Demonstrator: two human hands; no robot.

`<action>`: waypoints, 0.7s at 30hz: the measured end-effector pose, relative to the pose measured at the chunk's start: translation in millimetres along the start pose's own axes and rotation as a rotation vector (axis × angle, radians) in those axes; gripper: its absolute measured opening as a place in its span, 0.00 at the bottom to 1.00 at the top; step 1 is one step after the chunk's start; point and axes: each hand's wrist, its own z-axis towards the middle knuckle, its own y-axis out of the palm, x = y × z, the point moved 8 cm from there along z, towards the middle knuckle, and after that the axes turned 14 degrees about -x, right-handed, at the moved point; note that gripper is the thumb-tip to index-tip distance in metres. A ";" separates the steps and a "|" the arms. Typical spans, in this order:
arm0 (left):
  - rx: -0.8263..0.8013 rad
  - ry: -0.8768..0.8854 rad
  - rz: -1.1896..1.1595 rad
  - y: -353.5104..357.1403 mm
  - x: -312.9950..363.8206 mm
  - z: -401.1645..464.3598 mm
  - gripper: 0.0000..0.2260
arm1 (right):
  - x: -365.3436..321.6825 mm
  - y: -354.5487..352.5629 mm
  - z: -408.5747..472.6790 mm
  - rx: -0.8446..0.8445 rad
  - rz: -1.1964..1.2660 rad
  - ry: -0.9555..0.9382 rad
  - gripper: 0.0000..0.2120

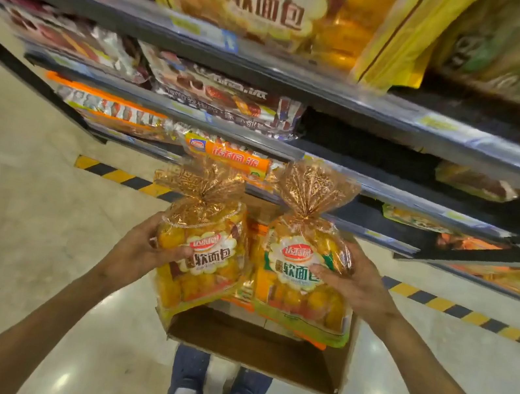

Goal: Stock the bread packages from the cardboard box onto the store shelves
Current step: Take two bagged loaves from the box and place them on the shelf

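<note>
While both arms are stretched forward over the cardboard box (255,351), 2 bread packages are held side by side, 1 in each hand. The left hand (143,246) is curled round the left edge of the left bread package (204,256), its thumb laid across the front near the label and its fingers hidden behind the bag. The right hand (351,281) grips the right edge of the right bread package (300,276) in the same way, thumb pressed on the printed label, fingers out of sight behind.

Each package is held roughly upright, its long axis running from the flat bottom seam near the box up to the tied, fanned-out top, which points toward the shelves (336,103). The left package leans slightly left; the printed fronts face the camera.

More packages can be made out inside the box between and below the 2 held bags, though mostly covered by them. The shelves are blurred, and their stock is hard to read apart from a large yellow bag (260,1) of similar bread at the top. Blue shoes (212,391) are seen below the box on the glossy floor (12,189).
</note>
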 end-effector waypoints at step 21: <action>0.055 0.446 0.197 -110.3 407.6 -394.3 0.33 | -425.6 -2.4 -427.0 0.097 -0.121 -0.636 0.37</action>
